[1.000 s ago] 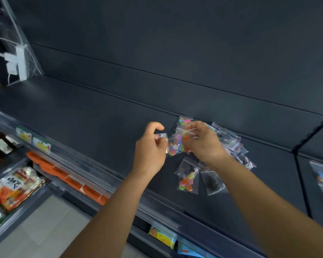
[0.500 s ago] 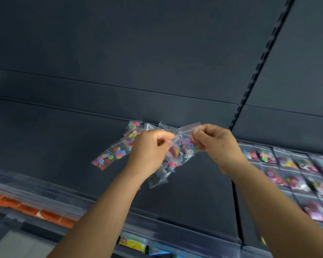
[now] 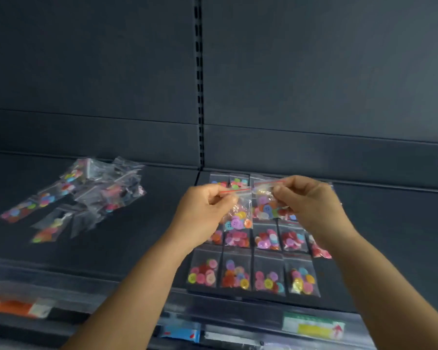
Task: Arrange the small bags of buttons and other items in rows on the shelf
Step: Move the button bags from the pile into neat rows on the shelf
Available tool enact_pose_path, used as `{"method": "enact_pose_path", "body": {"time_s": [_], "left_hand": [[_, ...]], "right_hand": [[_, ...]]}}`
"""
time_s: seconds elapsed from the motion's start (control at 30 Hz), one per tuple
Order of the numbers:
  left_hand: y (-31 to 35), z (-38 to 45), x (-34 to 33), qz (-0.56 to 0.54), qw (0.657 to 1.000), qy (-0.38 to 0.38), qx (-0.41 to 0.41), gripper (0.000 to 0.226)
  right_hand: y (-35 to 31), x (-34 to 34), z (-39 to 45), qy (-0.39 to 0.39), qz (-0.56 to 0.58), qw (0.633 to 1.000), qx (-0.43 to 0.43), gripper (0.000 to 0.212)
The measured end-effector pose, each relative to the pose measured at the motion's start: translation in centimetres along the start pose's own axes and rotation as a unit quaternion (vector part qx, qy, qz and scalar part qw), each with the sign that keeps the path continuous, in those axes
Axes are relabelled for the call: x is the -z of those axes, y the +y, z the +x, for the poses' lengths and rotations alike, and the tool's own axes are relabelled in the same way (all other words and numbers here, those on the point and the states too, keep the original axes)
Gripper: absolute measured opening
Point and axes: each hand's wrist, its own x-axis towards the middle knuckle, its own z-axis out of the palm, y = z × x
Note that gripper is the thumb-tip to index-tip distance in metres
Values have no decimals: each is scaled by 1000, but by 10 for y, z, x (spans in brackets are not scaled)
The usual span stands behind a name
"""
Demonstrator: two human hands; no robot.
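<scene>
My left hand (image 3: 202, 213) pinches the red-striped top of a small clear bag of coloured buttons (image 3: 238, 218), which hangs above the shelf. My right hand (image 3: 309, 205) pinches a second button bag (image 3: 267, 205) by its top edge, right beside the first. Both hands hover over rows of button bags (image 3: 253, 274) laid flat on the dark shelf (image 3: 137, 243), right of the upright slotted rail. A loose heap of unsorted bags (image 3: 86, 195) lies on the shelf to the left.
The slotted rail (image 3: 199, 97) splits the dark back panel. Along the shelf's front edge runs a clear price strip with a green and yellow label (image 3: 314, 327). Orange packages (image 3: 10, 306) and a blue item (image 3: 182, 333) show on the lower shelf.
The view has swung right, so the heap now lies at the left and the laid-out rows sit under my hands. Both hands moved right, each now holding its own bag.
</scene>
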Motion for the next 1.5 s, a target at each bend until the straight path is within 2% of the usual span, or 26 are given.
{"method": "enact_pose_path", "body": {"time_s": [0.27,0.53,0.67,0.77,0.87,0.97,1.07,1.13,1.5], "left_hand": [[32,-22,-110,-1,998,-65,5,9],[30,-43,-168,84,992,-99,13,9],[31,-48,-178,178,980,-88,-11,17],[32,-51,-180,277,957,-61,-59,28],[31,-55,-177,355,927,-29,-118,43],[33,-62,-178,362,919,-59,-147,37],[30,-70,-182,370,910,-106,-157,32],[27,-73,-182,373,906,-125,-156,31],[24,-73,-177,368,902,-140,-175,34]], "right_hand": [[42,108,-35,24,-57,997,-53,17],[83,144,-64,23,-159,983,-94,16],[94,144,-71,20,-200,975,-94,14],[96,141,-74,12,-244,967,-72,5],[97,140,-78,35,-351,936,1,26],[94,142,-82,8,-375,926,47,33],[95,141,-87,-67,-391,916,61,23],[96,140,-90,-91,-386,915,68,18],[97,135,-92,-88,-397,909,87,21]]}}
